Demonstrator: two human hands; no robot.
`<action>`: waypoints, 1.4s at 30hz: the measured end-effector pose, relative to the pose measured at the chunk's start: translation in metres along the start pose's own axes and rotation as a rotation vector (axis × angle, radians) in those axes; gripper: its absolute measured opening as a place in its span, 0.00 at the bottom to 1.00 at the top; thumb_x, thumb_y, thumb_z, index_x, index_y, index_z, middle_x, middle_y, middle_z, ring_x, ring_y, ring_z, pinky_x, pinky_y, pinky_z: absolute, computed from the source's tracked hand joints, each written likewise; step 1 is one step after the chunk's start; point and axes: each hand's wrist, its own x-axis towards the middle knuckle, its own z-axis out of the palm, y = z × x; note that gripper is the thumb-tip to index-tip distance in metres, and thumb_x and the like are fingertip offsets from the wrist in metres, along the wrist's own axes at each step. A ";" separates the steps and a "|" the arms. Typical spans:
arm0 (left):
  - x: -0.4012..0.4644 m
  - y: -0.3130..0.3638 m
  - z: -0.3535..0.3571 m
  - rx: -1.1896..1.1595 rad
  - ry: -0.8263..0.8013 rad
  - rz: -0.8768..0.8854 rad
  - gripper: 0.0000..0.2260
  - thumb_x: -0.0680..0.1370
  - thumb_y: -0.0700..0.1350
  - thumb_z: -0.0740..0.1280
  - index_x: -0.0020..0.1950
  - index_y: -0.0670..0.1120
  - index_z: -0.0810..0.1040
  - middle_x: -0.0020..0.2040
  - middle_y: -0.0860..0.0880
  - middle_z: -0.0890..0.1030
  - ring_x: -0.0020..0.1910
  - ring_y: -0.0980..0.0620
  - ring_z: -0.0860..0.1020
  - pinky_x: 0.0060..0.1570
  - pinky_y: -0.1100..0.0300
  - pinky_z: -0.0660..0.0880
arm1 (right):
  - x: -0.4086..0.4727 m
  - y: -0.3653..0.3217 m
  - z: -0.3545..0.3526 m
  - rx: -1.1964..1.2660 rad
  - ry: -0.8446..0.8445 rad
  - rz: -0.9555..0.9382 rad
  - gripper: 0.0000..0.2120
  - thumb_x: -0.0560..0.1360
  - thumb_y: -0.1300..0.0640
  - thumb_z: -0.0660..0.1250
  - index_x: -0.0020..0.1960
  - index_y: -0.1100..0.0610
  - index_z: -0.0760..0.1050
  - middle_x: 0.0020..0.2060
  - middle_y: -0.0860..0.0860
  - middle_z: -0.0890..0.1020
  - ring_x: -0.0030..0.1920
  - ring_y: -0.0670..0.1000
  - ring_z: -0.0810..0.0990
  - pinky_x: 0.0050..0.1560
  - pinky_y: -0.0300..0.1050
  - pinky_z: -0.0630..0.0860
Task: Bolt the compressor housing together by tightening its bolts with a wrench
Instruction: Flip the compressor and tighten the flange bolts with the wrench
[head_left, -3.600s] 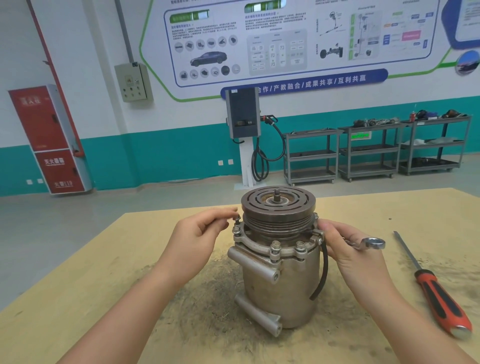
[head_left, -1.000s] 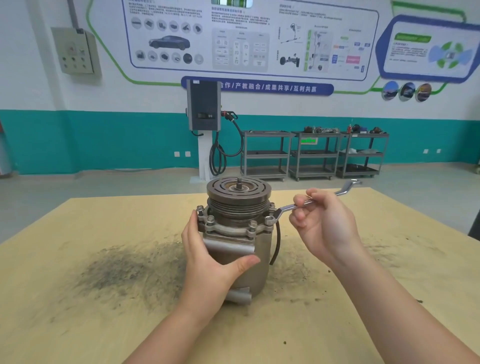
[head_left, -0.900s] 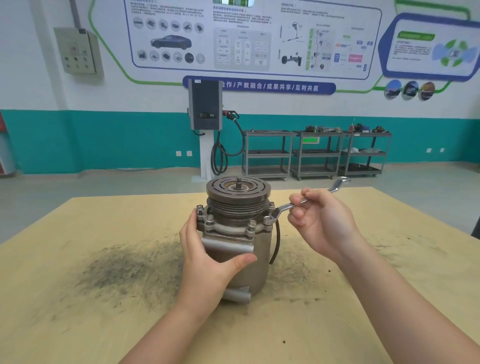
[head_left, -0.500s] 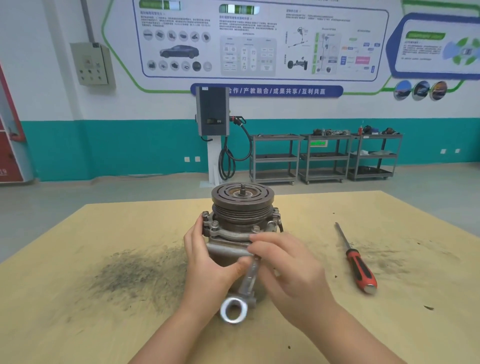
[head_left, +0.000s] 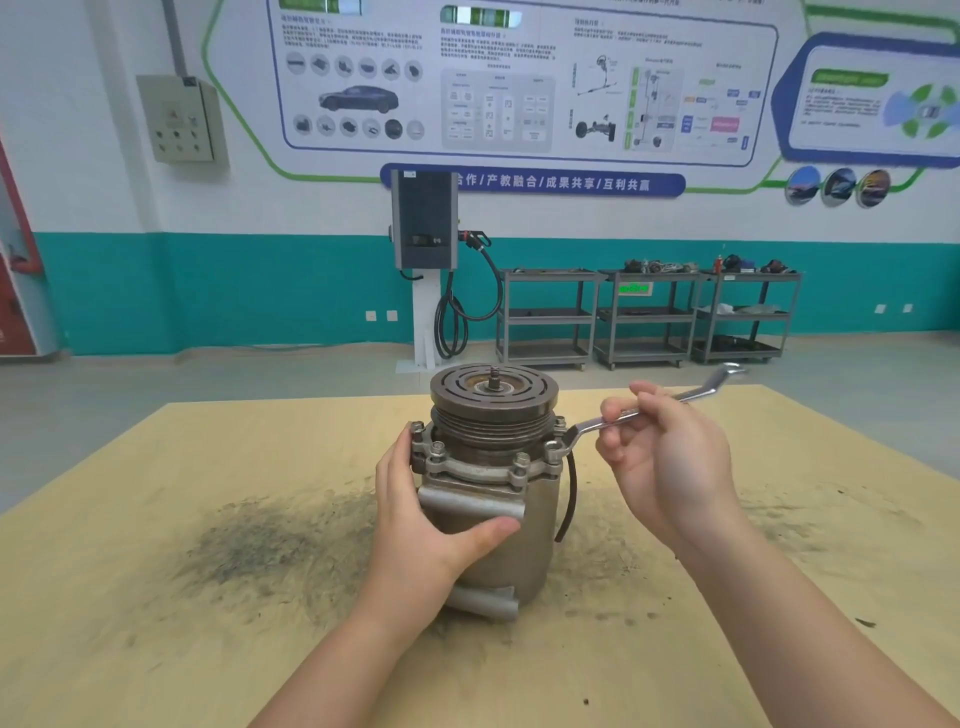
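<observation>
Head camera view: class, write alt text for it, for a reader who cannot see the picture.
A person's right hand holds a wrench on a flange bolt of an upright compressor, while the left hand grips its housing. It stands on a smudged wooden table in a workshop.

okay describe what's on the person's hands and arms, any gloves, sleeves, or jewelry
Nothing is worn: the left hand and right hand have no gloves, both forearms are bare with no sleeve as far as the view reaches, and no watch, ring or bracelet shows.
</observation>
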 end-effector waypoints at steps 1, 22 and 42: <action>0.001 0.000 -0.001 -0.008 -0.005 -0.008 0.56 0.51 0.73 0.77 0.73 0.67 0.53 0.67 0.72 0.62 0.67 0.72 0.63 0.70 0.60 0.63 | 0.003 0.000 0.000 0.006 -0.021 0.024 0.07 0.81 0.66 0.51 0.49 0.59 0.66 0.28 0.55 0.76 0.25 0.51 0.68 0.28 0.41 0.66; 0.004 -0.014 -0.003 -0.032 0.029 0.037 0.46 0.51 0.68 0.80 0.59 0.85 0.56 0.60 0.82 0.67 0.60 0.81 0.65 0.54 0.71 0.68 | -0.040 0.030 0.013 -0.263 -0.230 -0.930 0.06 0.83 0.55 0.53 0.53 0.46 0.67 0.36 0.49 0.79 0.33 0.47 0.76 0.37 0.38 0.72; 0.004 -0.005 -0.005 -0.035 0.005 -0.010 0.46 0.53 0.67 0.79 0.63 0.78 0.57 0.58 0.82 0.68 0.59 0.81 0.66 0.47 0.79 0.69 | -0.005 0.034 -0.012 -0.201 -0.180 -0.734 0.05 0.83 0.51 0.56 0.49 0.48 0.68 0.35 0.54 0.82 0.30 0.54 0.78 0.32 0.44 0.74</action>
